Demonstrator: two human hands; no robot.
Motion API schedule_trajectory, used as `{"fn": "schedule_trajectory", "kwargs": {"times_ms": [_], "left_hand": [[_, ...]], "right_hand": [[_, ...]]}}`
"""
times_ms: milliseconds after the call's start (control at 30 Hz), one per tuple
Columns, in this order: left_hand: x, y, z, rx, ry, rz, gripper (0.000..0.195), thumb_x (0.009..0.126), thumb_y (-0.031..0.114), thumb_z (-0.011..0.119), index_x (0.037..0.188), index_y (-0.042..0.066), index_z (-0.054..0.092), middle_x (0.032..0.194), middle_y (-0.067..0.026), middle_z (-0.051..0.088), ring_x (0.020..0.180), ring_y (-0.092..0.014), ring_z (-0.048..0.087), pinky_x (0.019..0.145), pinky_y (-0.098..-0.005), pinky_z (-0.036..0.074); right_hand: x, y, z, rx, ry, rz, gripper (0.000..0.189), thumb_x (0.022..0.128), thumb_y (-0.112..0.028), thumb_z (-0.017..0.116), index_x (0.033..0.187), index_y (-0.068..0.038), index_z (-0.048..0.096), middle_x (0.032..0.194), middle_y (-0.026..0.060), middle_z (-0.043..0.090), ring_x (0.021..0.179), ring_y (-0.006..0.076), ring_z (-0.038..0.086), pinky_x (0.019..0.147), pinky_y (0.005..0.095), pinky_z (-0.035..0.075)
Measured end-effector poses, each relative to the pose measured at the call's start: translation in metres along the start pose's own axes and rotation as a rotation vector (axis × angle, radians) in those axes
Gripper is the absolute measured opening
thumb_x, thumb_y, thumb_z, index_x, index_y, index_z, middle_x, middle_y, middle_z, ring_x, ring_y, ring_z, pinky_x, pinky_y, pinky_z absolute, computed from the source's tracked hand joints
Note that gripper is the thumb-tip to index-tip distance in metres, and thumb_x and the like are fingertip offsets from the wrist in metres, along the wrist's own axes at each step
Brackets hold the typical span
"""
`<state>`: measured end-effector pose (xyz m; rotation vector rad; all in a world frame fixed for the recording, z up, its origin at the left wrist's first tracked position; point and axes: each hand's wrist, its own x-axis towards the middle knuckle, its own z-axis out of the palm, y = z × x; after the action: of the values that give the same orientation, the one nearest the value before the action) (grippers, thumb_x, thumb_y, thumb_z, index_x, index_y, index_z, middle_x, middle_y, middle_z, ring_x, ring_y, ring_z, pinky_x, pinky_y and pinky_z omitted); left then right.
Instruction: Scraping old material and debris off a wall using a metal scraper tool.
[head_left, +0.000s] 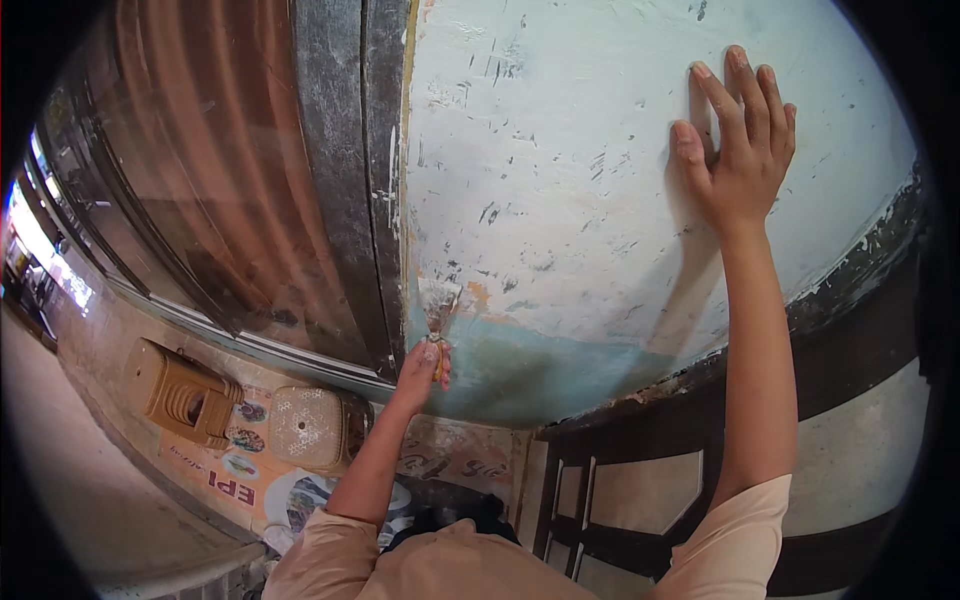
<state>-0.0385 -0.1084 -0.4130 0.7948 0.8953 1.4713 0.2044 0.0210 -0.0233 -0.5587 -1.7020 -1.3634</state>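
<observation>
My left hand (426, 369) is closed round the yellowish handle of a putty knife (439, 311). The knife's wide, smeared metal blade points up and rests at the wall, close to the dark frame on its left. My right hand (746, 154) has its fingers spread against the upper right of the wall (555, 187) and holds nothing. White, patchy filler with dark scrape marks covers most of the wall. Below it lies a bare light-blue painted band (517, 360), and a small orange patch shows just right of the blade.
A dark wooden frame (337, 150) and a glass window with brown curtains (217, 150) stand at left. Stacked brown plastic stools (187, 394) and a patterned stool (307, 426) are on the floor over a printed banner (217, 476). A dark panelled door or gate (637, 450) is at lower right.
</observation>
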Motion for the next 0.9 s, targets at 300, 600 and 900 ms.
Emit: {"fn": "schedule_trajectory", "kwargs": {"times_ms": [300,600,900], "left_hand": [[0.006,-0.004,-0.008,0.290,0.028,0.134,0.028,0.100,0.030,0.041,0.100,0.004,0.050,0.061,-0.0001,0.048,0.049,-0.006,0.044,0.045,-0.0221,0.036],[0.003,-0.007,-0.014,0.487,0.134,0.178,0.025,0.098,0.023,0.042,0.094,0.001,0.054,0.061,-0.0009,0.049,0.053,-0.007,0.043,0.049,-0.0239,0.036],[0.004,-0.010,-0.011,0.448,0.128,0.185,0.023,0.098,0.021,0.042,0.096,0.002,0.054,0.061,0.0002,0.047,0.055,-0.007,0.044,0.051,-0.0237,0.036]], "right_hand": [[0.000,0.003,0.001,-0.003,0.006,-0.024,0.039,0.087,-0.045,0.054,0.123,-0.031,0.057,0.139,-0.0038,0.045,0.132,0.0199,0.037,0.109,0.0426,0.022],[0.001,0.001,0.001,0.007,0.024,-0.026,0.039,0.087,-0.045,0.054,0.124,-0.032,0.056,0.139,-0.0043,0.046,0.132,0.0196,0.037,0.109,0.0415,0.022],[-0.006,0.006,0.003,-0.015,-0.040,0.029,0.039,0.085,-0.047,0.055,0.121,-0.035,0.057,0.139,-0.0068,0.045,0.132,0.0170,0.036,0.110,0.0419,0.018]]}}
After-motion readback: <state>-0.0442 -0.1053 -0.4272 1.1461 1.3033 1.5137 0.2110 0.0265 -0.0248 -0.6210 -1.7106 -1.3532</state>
